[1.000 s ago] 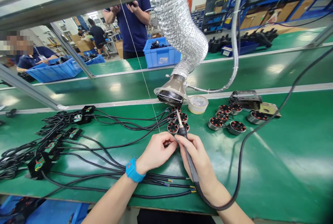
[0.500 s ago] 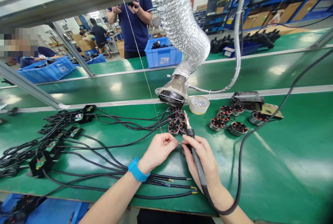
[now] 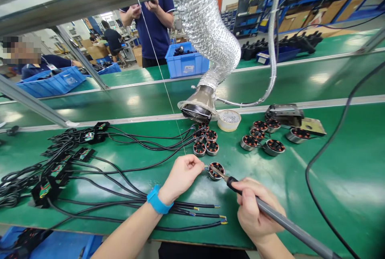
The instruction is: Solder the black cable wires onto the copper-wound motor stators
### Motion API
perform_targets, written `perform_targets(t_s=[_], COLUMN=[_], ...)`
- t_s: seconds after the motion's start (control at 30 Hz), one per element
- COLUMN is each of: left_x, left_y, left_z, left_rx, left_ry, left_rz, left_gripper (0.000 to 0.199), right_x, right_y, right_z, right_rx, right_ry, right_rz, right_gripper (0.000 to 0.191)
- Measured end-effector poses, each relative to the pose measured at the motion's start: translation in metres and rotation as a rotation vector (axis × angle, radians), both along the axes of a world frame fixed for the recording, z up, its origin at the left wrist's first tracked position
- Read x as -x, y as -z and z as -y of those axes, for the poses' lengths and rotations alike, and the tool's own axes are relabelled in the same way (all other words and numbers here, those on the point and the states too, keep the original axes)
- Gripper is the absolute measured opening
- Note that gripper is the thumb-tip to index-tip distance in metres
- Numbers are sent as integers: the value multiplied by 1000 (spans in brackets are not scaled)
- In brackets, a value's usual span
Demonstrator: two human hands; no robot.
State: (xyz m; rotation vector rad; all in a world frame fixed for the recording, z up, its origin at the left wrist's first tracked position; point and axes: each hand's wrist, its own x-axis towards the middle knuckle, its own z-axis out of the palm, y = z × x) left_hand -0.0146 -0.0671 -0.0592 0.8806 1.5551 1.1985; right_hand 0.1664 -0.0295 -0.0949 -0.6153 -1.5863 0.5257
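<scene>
My left hand (image 3: 184, 176) pinches a thin wire end, with a blue wrist strap (image 3: 157, 199) around its wrist. The wire runs toward a small motor stator with copper windings (image 3: 215, 170), which sits on the green bench mat (image 3: 331, 178). My right hand (image 3: 255, 211) grips a grey-handled soldering iron (image 3: 285, 221), and its tip (image 3: 219, 173) rests at or very near the stator's rim. Several black cables with bare tinned ends (image 3: 195, 213) lie below my left wrist.
Several more stators (image 3: 204, 146) stand just above my hands, with others (image 3: 261, 138) to the right. Multi-wire connectors (image 3: 60, 170) and cables fill the left. A fume hood (image 3: 197, 106) on a foil duct (image 3: 204, 22) hangs above a round tub (image 3: 229, 120). A co-worker (image 3: 153, 26) stands beyond the bench.
My right hand has moved down and right. The iron has swung from nearly upright to low, with its tip pointing left at the stator. The stator now shows fully, and my left hand has barely moved.
</scene>
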Motion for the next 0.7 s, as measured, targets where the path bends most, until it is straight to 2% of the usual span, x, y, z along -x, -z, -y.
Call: perform_targets(t_s=[0.3,0.7], left_x=[2,1], left_y=[0,-4], left_z=[0,0], left_rx=[-3,7], left_ry=[22,16], left_rz=[4,26], left_gripper=[25,21], right_x=[1,1], right_y=[-5,-7], right_z=[-3,-2], right_rx=[-21,-27], right_ry=[-86,-70], right_rz=[66,94], right_gripper=[19,18])
